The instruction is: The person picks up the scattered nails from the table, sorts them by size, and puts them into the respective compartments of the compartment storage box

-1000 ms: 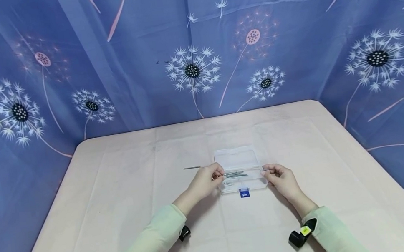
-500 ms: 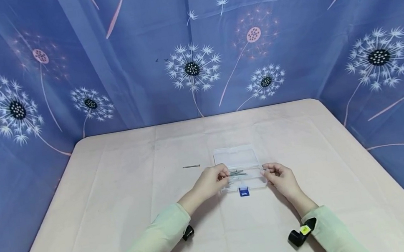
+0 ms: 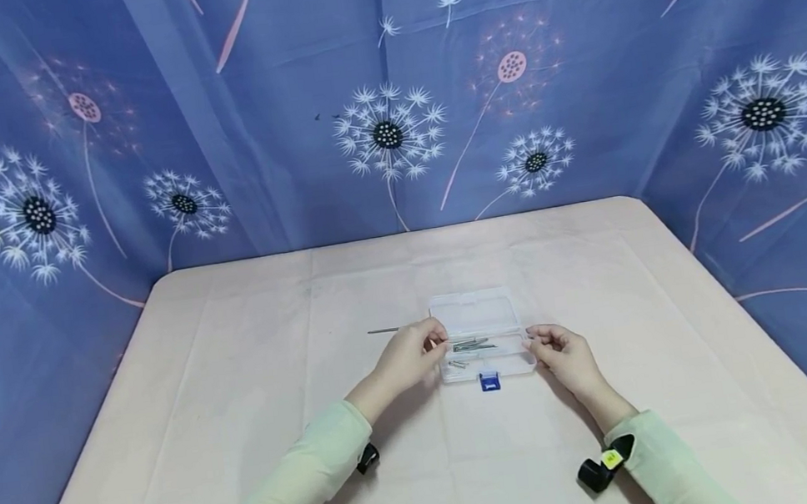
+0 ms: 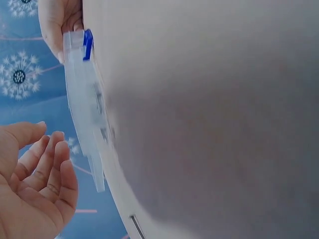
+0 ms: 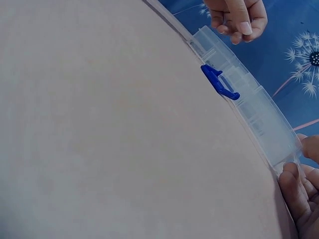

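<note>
A small clear plastic box (image 3: 489, 369) with a blue latch (image 3: 489, 383) lies open on the table, its lid (image 3: 472, 306) folded back. Several thin metal nails (image 3: 471, 345) lie inside it. My left hand (image 3: 421, 349) hovers at the box's left end, fingers loosely curled and holding nothing; the left wrist view shows its empty palm (image 4: 35, 189) beside the box (image 4: 84, 114). My right hand (image 3: 555, 349) grips the box's right end, and in the right wrist view its fingers (image 5: 296, 186) are wrapped on that end of the box (image 5: 259, 107).
One loose nail (image 3: 383, 331) lies on the pale tablecloth (image 3: 241, 406) left of the box. A blue dandelion-print curtain (image 3: 385, 103) closes in the table at the back and both sides. Black wrist cameras (image 3: 598, 470) sit on both sleeves.
My left hand edged right toward the nails in the box, then drew back a little to the left. The right hand and the box stayed put.
</note>
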`<state>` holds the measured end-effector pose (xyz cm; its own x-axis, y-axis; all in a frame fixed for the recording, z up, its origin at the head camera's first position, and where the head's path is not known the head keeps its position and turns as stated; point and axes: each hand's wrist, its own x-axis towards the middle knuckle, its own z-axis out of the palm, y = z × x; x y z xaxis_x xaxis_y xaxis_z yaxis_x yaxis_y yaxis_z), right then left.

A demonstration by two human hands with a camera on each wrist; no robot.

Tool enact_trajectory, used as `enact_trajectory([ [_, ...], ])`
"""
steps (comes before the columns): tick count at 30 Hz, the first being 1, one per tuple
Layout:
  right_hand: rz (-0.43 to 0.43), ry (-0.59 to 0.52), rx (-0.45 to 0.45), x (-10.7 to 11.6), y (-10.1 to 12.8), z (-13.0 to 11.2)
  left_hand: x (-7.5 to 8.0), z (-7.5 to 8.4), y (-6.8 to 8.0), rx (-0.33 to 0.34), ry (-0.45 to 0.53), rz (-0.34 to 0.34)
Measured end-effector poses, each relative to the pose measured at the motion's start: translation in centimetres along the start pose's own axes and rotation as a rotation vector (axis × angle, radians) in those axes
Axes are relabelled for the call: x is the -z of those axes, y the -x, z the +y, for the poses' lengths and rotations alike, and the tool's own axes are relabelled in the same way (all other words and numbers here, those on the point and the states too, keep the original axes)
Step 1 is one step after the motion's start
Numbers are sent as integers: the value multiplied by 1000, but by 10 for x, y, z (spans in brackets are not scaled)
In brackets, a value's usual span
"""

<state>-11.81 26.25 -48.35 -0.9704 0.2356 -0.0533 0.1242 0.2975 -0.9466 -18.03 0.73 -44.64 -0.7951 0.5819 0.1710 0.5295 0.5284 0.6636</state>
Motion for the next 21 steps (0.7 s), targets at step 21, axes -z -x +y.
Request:
enact_trajectory([
  [21, 14, 20, 33, -1, -3, 7, 34, -40, 1, 95, -45, 82],
])
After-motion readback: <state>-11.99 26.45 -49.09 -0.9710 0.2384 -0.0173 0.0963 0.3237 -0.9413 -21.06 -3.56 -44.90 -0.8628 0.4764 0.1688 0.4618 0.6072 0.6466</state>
